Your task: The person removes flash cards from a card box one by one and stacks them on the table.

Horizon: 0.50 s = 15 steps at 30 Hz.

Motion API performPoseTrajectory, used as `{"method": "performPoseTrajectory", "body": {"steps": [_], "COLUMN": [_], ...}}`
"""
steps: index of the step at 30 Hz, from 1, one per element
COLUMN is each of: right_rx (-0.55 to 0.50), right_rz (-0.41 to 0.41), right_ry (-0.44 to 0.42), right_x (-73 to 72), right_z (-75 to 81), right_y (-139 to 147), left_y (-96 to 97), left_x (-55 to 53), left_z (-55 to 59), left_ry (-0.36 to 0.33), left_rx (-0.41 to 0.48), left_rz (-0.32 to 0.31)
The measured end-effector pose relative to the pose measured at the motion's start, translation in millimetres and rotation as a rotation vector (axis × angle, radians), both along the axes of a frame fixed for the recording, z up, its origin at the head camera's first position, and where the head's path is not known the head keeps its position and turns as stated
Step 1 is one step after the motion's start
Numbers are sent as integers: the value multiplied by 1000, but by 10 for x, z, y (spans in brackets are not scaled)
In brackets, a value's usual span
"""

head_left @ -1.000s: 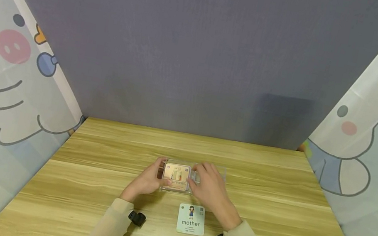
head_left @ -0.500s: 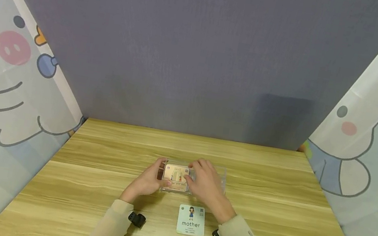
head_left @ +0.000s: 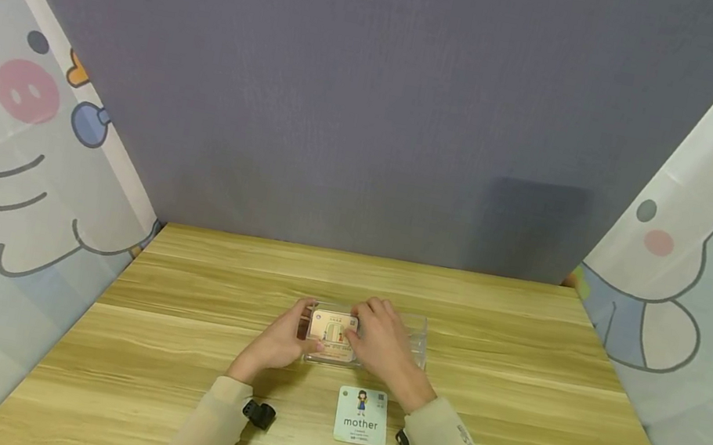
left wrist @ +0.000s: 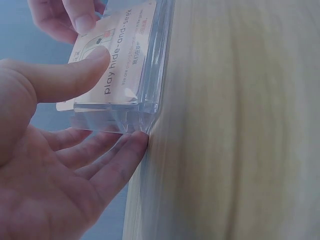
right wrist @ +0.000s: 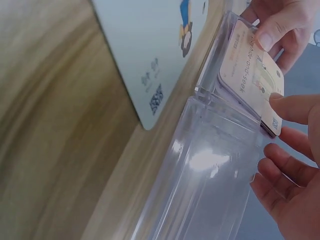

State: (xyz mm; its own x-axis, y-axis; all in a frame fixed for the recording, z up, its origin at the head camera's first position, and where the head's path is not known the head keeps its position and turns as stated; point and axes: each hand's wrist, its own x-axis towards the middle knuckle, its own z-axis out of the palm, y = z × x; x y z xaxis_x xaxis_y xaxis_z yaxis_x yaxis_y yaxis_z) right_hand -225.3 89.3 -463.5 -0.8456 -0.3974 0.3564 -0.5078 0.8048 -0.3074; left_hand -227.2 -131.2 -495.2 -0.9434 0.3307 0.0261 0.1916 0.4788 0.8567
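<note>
A clear hinged plastic card box [right wrist: 205, 185] lies opened out on the table, its lid half to the right. A stack of picture flash cards [head_left: 335, 327] sits in its left half; the top card reads "play hide-and-seek". My left hand [head_left: 280, 339] grips the box's left end, thumb on the top card and fingers along the outer wall. At the stack's right side, my right hand [head_left: 386, 349] pinches the cards' far corner, thumb on top and index finger beneath. In the right wrist view that side of the stack is tilted up above the box rim.
A pale green "mother" flash card [head_left: 361, 416] lies face up on the wooden table [head_left: 162, 347], between the forearms and nearer than the box. A grey panel [head_left: 375, 114] stands behind the table, with cartoon-printed curtains [head_left: 656, 228] at both sides.
My right hand has shifted left over the stack's right edge, and more of the lid half shows behind it. The left hand holds its place.
</note>
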Motion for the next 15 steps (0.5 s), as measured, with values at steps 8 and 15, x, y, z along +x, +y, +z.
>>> {"method": "performPoseTrajectory", "body": {"steps": [8, 15], "right_rx": [23, 11], "right_rz": [4, -12], "right_ry": [-21, -33], "right_x": [-20, -10], "right_z": [-11, -10], "right_y": [-18, -37], "left_y": [-2, -1], "left_x": [2, 2], "left_z": [1, 2], "left_ry": [-4, 3], "left_rx": [-12, -10], "left_rz": [-4, -7]}}
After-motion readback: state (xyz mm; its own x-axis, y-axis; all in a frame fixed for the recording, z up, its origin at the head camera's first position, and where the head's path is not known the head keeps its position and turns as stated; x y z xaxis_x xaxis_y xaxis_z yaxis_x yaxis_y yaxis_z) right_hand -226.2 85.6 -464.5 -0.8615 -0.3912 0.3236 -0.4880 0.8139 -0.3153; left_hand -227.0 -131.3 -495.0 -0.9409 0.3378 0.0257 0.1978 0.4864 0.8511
